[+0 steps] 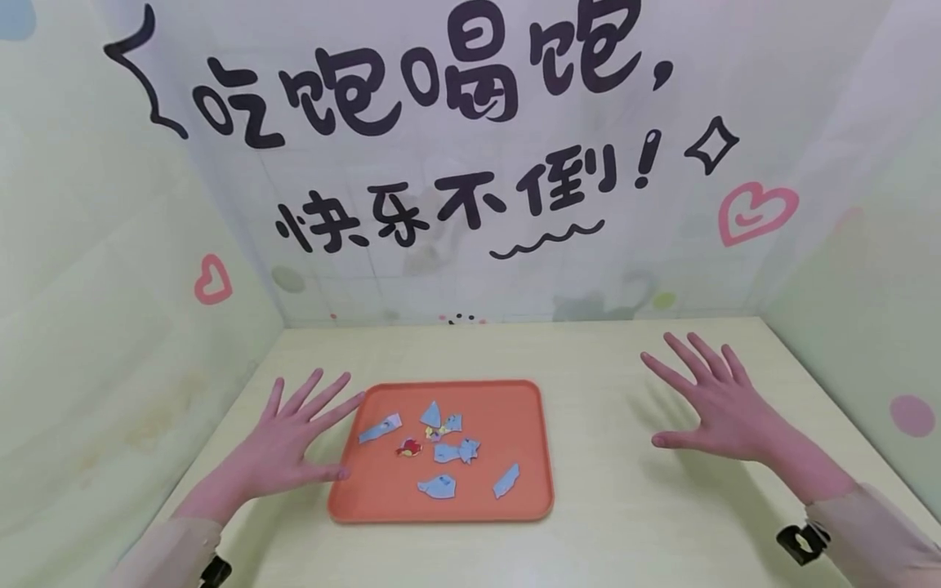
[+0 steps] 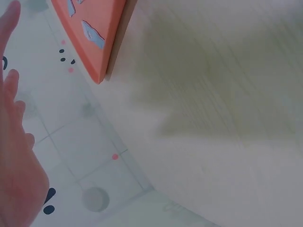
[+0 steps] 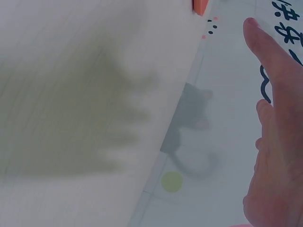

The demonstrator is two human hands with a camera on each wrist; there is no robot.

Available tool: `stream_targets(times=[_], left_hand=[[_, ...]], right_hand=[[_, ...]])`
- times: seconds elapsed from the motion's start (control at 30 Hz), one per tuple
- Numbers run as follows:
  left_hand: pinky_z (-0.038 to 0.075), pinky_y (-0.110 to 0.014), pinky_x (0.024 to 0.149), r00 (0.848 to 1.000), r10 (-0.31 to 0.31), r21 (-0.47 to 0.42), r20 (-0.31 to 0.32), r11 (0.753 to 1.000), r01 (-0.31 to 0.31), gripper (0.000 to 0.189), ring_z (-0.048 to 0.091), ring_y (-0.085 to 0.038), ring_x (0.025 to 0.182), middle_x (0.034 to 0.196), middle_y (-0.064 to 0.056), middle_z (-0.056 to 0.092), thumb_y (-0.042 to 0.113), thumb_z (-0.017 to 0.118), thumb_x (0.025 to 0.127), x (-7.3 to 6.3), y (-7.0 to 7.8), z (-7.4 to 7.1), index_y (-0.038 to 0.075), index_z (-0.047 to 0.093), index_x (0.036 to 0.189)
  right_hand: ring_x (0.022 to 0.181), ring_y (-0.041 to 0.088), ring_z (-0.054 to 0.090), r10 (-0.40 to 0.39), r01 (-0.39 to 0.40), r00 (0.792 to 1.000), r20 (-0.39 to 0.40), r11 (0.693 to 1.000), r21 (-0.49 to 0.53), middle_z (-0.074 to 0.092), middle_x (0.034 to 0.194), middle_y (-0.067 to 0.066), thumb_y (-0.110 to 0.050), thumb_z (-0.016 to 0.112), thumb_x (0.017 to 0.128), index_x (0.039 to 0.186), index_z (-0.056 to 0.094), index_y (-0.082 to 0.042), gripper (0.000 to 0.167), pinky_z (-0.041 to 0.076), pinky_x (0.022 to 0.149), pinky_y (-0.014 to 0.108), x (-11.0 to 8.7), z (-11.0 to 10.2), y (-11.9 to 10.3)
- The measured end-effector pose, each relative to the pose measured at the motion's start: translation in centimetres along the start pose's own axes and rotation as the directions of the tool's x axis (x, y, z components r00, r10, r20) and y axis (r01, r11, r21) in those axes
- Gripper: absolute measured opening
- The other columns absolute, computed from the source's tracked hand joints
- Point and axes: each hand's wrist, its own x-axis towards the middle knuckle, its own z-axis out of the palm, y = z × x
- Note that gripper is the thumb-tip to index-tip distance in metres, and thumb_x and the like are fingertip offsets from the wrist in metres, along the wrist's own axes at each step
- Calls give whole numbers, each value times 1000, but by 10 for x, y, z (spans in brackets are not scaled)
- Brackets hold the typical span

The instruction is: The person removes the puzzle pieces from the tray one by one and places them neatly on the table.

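Note:
My left hand (image 1: 283, 441) hovers with fingers spread at the left side of an orange tray (image 1: 382, 498), its fingertips overlapping the tray's rim in the head view. On the right, my right hand (image 1: 716, 408) is held over the table with fingers spread, holding nothing. Several light-blue paper-like pieces with torn or cut outlines lie scattered in the tray, among them a long strip (image 1: 380, 428), a triangular piece (image 1: 431, 415), a curved piece (image 1: 439, 487) and a slim piece (image 1: 506, 480). A small red and yellow piece (image 1: 408, 447) lies left of the middle cluster (image 1: 456, 451).
The pale wooden table (image 1: 603, 506) is bounded by a printed fabric backdrop (image 1: 412, 286) with black writing and hearts at the back and sides. Each wrist wears a black strap, such as the right one (image 1: 803, 544). Shadows of the hands fall on the table.

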Motion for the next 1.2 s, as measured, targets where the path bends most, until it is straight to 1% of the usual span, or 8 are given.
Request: stream_targets(times=[0.27,0.4,0.53,0.63,0.9,1.07,1.13,1.2], left_hand=[[-11,-63,120,997,25,9,-68,1000,-25,95,6,-28,156,164,-3,27,64,75,74,-20,7,4,31,36,154],[-12,-54,123,997,18,-13,-69,1000,-19,94,10,-25,156,163,-3,28,62,75,75,-25,10,4,30,35,154],[4,-59,123,998,2,-54,-65,999,-5,93,27,-34,149,163,-3,30,60,76,75,-29,15,1,30,36,153],[20,-65,116,997,-19,-78,-70,997,13,93,36,-38,143,162,-2,31,59,78,74,-35,17,0,31,37,153],[36,-68,101,993,-58,-115,-104,992,46,96,45,-32,136,160,-3,35,53,83,71,-53,23,4,29,39,152],[37,-52,112,987,-128,-118,-97,986,117,95,50,-26,133,162,4,31,57,80,72,-63,27,6,32,36,153],[44,-43,107,983,-158,-109,-95,983,148,94,53,-25,131,162,5,30,59,78,73,-66,30,7,32,36,153],[53,-36,91,977,-196,-123,-83,975,185,92,57,-24,127,162,5,31,60,77,75,-70,33,7,32,36,153]], right_hand=[[152,41,9,-17,17,1000,10,999,28,15,165,14,-70,71,73,157,26,-30,103,12,112,71,19,-1,-13],[151,42,11,-29,29,999,12,999,35,16,164,14,-70,71,73,157,27,-30,103,14,110,71,28,1,-18],[151,43,11,-39,39,999,21,998,40,16,164,14,-71,70,73,157,27,-30,103,14,111,71,38,2,-24],[151,42,11,-49,48,998,25,998,42,15,164,14,-72,70,74,157,27,-30,102,13,112,71,47,2,-29],[150,44,11,-74,73,996,41,997,40,15,164,15,-72,70,74,157,27,-28,103,12,113,72,67,2,-45],[151,44,11,-90,88,994,57,995,47,13,165,15,-73,70,73,157,25,-29,105,10,115,71,79,5,-53],[151,44,10,-99,95,993,60,994,57,13,165,15,-73,70,72,157,25,-28,106,10,115,71,82,5,-57],[151,44,10,-107,103,992,61,992,67,13,165,15,-73,70,72,157,26,-28,106,10,114,71,86,7,-60]])
